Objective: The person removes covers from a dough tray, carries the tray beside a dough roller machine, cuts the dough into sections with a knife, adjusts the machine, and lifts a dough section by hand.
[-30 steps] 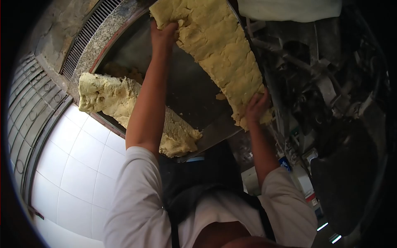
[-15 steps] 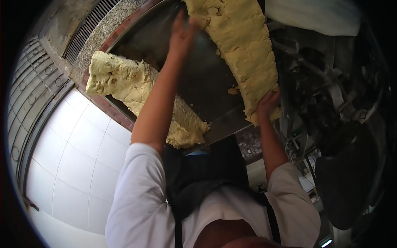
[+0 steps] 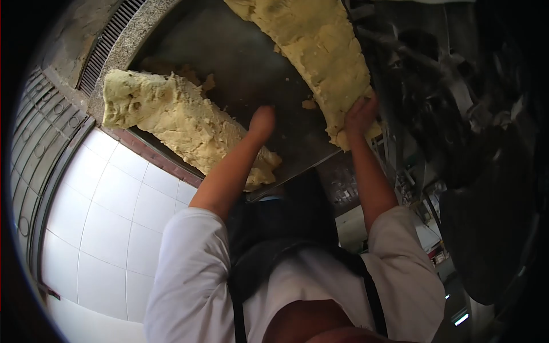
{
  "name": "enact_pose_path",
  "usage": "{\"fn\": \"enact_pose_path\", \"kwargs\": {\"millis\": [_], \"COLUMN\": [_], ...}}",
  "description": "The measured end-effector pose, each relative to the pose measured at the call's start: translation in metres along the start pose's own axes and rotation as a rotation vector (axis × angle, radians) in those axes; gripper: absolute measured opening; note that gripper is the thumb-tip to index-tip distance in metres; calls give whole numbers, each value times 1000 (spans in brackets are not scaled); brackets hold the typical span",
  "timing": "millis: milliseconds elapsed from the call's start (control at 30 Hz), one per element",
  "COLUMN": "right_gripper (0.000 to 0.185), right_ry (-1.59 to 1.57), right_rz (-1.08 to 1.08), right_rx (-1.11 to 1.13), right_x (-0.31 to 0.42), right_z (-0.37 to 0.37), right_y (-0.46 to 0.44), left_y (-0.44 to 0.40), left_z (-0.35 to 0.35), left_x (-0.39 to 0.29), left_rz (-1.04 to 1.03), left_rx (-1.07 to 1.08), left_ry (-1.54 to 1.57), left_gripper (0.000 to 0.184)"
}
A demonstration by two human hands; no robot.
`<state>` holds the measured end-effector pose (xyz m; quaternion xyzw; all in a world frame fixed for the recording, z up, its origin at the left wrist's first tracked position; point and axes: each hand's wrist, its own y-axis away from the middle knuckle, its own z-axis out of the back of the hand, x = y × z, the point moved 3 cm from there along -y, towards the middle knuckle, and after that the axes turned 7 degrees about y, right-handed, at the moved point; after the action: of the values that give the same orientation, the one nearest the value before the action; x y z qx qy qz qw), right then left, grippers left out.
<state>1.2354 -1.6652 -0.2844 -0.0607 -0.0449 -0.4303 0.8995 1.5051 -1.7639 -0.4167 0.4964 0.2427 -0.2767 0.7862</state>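
Observation:
A long slab of pale yellow dough (image 3: 323, 57) lies on the dark worktop (image 3: 229, 46), running from the top toward my right hand (image 3: 361, 116). That hand rests on the slab's near end, its fingers laid over the dough. Between the two pieces of dough, my left hand (image 3: 263, 121) is low over the worktop with its fingers curled in. Whatever those fingers hold, if anything, is hidden. To the left, a thick, rough-surfaced dough piece (image 3: 171, 114) lies at a slant, its near end partly behind my left forearm.
Small dough scraps (image 3: 309, 104) lie on the worktop. A speckled stone edge (image 3: 128, 43) borders it at upper left, beside a slotted grate (image 3: 108, 43). White tiles (image 3: 108, 223) and a metal gate (image 3: 48, 148) are left. Dark machinery (image 3: 434, 97) stands at right.
My left hand has come back toward my body from beside the far slab, and its fingers have curled in. My right hand stays at the slab's near end. The view has shifted slightly.

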Motion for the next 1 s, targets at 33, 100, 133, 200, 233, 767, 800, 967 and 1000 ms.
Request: {"fn": "enact_pose_path", "kwargs": {"millis": [33, 100, 133, 200, 233, 767, 800, 967, 1000], "right_gripper": [48, 47, 47, 47, 47, 47, 47, 46, 47], "right_ry": [-8, -31, -27, -17, -16, -33, -40, -2, -23], "right_rz": [2, 8, 6, 8, 24, 101, 88, -4, -6], "right_rx": [-3, -12, -8, -1, -17, -148, -146, -84, -79], "right_x": [-2, 0, 0, -1, -3, -14, -15, -12, -12], "right_z": [0, 0, 0, -1, -1, -15, -15, -13, -14], "right_y": [1, 0, 0, 0, 1, 1, 4, 5, 2], "left_y": [-3, -21, -32, -52, -55, 216, 232, 240, 240], "left_z": [-1, 7, 11, 10, -3, 124, 135, 124, 123], "left_x": [-9, -37, -55, -91, -99, -60, -46, 16, 22], "left_rz": [-73, -218, -263, -353, -335, 205, 198, -108, -116], "left_rx": [-116, -356, -350, -341, -256, -167, -239, -463, -505], "left_ry": [34, 98, 100, 111, 50, 202, 167, 100, 112], "left_gripper": [26, 26, 27, 27, 27, 26, 27, 26, 26]}}
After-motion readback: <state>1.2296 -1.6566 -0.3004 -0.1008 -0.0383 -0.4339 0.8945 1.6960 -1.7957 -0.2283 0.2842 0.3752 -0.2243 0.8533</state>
